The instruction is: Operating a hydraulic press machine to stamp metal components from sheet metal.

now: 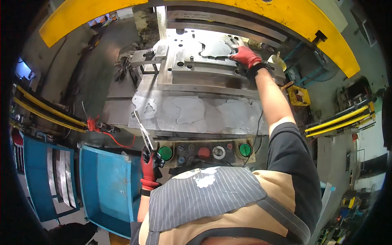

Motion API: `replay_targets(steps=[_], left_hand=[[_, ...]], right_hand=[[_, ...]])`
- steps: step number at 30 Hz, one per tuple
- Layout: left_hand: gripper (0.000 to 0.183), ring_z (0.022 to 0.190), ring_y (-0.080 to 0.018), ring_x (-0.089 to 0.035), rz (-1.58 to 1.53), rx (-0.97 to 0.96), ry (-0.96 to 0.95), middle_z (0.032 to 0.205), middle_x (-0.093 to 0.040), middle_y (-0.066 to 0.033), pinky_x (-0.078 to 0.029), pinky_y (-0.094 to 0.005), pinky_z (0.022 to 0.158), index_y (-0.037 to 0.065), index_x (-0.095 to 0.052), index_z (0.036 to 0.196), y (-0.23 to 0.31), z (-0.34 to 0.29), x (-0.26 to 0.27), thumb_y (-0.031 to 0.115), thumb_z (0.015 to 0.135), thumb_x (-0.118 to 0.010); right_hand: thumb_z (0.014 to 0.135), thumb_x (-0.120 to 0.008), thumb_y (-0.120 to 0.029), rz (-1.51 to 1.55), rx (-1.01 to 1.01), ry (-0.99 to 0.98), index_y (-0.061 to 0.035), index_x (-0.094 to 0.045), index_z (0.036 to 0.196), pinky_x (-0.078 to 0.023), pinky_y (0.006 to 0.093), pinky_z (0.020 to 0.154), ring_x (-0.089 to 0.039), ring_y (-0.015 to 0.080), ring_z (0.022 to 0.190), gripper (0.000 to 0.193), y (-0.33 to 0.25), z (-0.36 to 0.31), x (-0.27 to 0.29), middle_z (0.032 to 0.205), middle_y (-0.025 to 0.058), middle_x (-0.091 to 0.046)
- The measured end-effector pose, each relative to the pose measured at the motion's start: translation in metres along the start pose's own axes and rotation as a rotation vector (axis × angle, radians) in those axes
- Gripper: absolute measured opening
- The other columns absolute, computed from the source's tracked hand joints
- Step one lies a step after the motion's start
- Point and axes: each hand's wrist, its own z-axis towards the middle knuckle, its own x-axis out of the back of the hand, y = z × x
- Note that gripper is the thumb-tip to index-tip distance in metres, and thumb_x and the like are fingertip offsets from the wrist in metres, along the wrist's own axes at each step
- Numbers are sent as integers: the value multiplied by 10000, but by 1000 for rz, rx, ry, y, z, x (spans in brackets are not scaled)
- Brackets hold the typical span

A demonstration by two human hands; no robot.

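My left hand (150, 165), in a red and black glove, is closed around the handles of long metal tongs (143, 131). The tongs point up and away, their far end beside a flat metal piece with cut-outs (147, 108). Reaching far forward, my right hand (244, 56) in a red glove has its fingers at the right edge of a pale, irregular sheet-metal plate (215, 48). The plate lies over the lower die (208, 75) of the press; the fingertips are partly hard to make out. Two more flat plates (190, 110) (238, 112) lie on the nearer ledge.
Above my right hand hangs the upper die (220, 22), behind a yellow press frame (286, 16). A control panel (204, 152) with green and red buttons sits before me. Blue bins (108, 183) stand at left, a yellow basket (299, 96) at right. Yellow rails (49, 110) flank the press.
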Motion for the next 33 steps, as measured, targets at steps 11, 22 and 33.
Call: replay_targets(steps=[11,22,33], left_hand=[[150,449,-121,-492,199,-166,-32,632,-519,-35,-378,-246,354,81,-471,1006,-54,31,36,129,866,-500],[236,500,-118,-519,106,-90,7,656,-533,-34,-408,-253,393,70,-473,1084,-10,10,17,99,852,-512],[230,437,-141,-515,123,-120,114,651,-541,-49,-412,-257,360,70,-472,1050,-54,29,69,110,835,-542]], right_hand=[[749,-599,-228,1266,-143,88,-60,-609,844,-444,275,573,-533,143,627,194,17,37,-23,759,43,-594],[663,-598,-427,224,-343,64,51,-601,890,-448,326,755,-576,327,895,529,20,81,-54,939,229,-602],[762,-612,-294,632,-329,121,-57,-621,719,-363,234,449,-492,75,548,241,2,88,-30,668,4,-583]])
